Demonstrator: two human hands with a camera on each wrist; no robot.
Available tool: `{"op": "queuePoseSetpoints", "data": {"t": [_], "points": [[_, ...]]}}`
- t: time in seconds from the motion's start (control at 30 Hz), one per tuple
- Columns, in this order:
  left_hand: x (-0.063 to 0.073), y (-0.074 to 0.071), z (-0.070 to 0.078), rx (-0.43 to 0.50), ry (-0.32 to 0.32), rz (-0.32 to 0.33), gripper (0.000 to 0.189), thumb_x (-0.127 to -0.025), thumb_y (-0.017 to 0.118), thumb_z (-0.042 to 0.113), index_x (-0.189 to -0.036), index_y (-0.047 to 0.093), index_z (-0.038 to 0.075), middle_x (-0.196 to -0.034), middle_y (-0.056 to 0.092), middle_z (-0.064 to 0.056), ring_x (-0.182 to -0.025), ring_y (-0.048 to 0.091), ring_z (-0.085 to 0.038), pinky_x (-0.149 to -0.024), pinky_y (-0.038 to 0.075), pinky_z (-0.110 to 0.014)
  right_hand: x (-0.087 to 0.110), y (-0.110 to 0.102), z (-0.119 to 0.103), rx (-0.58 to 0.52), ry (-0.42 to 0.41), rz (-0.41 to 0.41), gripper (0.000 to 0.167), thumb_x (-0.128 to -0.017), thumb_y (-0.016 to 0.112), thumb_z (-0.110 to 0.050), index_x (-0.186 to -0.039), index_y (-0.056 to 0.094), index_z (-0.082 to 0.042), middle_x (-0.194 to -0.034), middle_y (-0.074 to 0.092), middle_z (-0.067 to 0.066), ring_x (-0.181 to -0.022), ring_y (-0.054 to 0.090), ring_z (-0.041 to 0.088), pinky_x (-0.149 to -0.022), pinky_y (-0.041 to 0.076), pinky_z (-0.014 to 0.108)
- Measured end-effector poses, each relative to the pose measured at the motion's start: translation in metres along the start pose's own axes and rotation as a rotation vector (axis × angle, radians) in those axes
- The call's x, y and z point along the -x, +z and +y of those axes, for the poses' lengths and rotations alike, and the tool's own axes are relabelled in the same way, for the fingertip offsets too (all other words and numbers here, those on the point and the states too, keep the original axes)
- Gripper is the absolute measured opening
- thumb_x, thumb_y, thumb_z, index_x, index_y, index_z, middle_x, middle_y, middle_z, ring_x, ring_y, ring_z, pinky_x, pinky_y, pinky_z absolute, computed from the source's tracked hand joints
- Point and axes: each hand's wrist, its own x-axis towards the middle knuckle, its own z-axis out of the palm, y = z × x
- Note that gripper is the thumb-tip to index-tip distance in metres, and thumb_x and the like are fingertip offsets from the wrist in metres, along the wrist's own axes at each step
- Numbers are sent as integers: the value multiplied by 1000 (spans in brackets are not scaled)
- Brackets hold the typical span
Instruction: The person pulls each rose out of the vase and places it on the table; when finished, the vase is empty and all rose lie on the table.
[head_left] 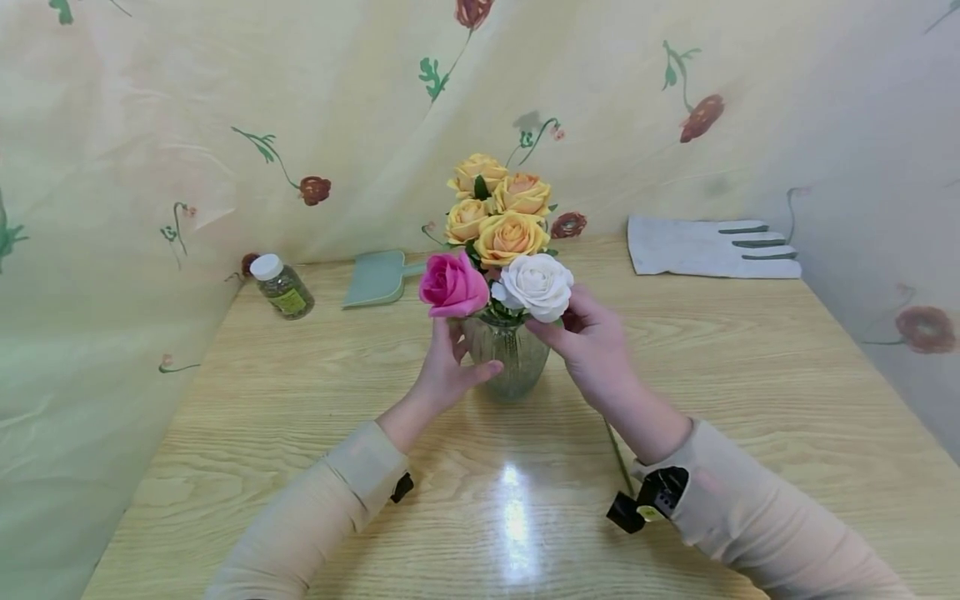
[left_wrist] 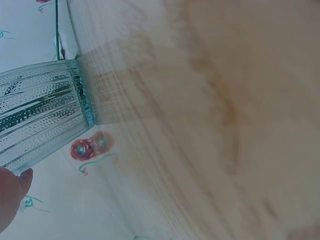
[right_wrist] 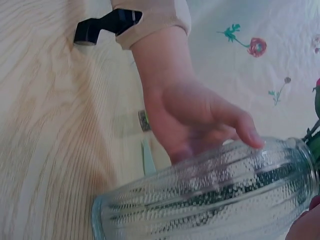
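A ribbed clear glass vase (head_left: pixel 517 358) stands on the table, filled with yellow roses (head_left: pixel 512 237), a pink rose (head_left: pixel 453 286) and a white rose (head_left: pixel 537 286). My left hand (head_left: pixel 438 375) grips the vase from the left, thumb across its front; the right wrist view shows that thumb on the glass (right_wrist: pixel 200 210). At the vase's right rim, my right hand (head_left: pixel 603 354) holds a dark red rose (head_left: pixel 574 321), mostly hidden by the fingers. A green stem (head_left: pixel 619 457) runs back below the right forearm. The right fingertips are right at the white rose.
A lidded jar (head_left: pixel 283 287) stands at the back left. Beside it lies a pale green dustpan-like tool (head_left: pixel 375 279), partly behind the flowers. A white glove (head_left: pixel 705 247) lies at the back right, along the flower-printed backdrop (head_left: pixel 360 100).
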Motion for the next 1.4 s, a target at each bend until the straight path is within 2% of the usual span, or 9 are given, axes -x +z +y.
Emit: {"op": "queuePoseSetpoints", "data": {"t": [0.13,0.23,0.5,0.63,0.73,0.93,1.07,1.2,1.4], "points": [[0,0,0,12,-2,-10,115,-72,78,42,-147,-2,9,-150,8,-17,-137,18,-34,-108,26,-46,0,7,-2,-49,32,31,45,-79,66,9,-123,56,7,-125,56,9,-113,51,17,-88,46,27],[0,0,5,12,-1,-15,118,-70,78,46,-146,-4,6,-150,7,-21,-137,18,-37,-108,26,-48,0,11,-3,-46,52,69,45,-79,66,10,-122,56,7,-125,56,10,-113,51,17,-89,46,28],[4,4,32,22,-6,-14,109,-77,76,35,-144,-2,0,-148,6,-25,-137,14,-40,-109,22,-51,-2,16,-5,-55,85,139,45,-78,65,12,-122,57,6,-127,56,13,-114,52,18,-91,46,31],[1,2,18,16,-12,-7,111,-75,78,35,-145,-2,3,-149,6,-22,-137,15,-38,-108,23,-50,-2,18,-4,-51,81,157,44,-79,65,11,-122,57,7,-127,56,15,-114,52,18,-92,46,31],[0,1,4,1,-14,0,117,-71,79,44,-146,-2,7,-148,10,-20,-135,20,-35,-107,27,-48,-2,18,-4,-53,76,172,43,-79,65,11,-121,57,8,-127,56,16,-113,52,18,-93,45,31],[-1,2,-3,-24,12,19,118,-66,73,61,-146,3,11,-147,16,-15,-132,26,-31,-106,31,-45,-2,19,-4,-96,54,204,43,-80,63,10,-122,56,9,-125,57,16,-113,52,17,-91,47,30],[0,4,12,-22,-17,20,102,-76,75,29,-146,4,10,-147,18,-15,-135,24,-32,-107,28,-47,-3,20,-7,-126,52,235,40,-79,63,11,-118,59,9,-117,62,11,-105,56,17,-84,50,27],[2,5,30,-25,-63,-4,92,-73,68,-3,-142,6,1,-147,18,-21,-137,19,-35,-109,24,-48,-4,18,-10,-144,69,263,36,-79,62,11,-115,61,7,-110,63,7,-98,58,16,-81,51,26],[-1,1,3,-33,-14,-14,92,-72,69,-4,-141,9,6,-148,20,-17,-137,21,-32,-109,25,-46,-6,16,-14,-251,47,286,35,-80,59,14,-108,68,-5,-107,62,3,-97,59,15,-84,50,27]]}}
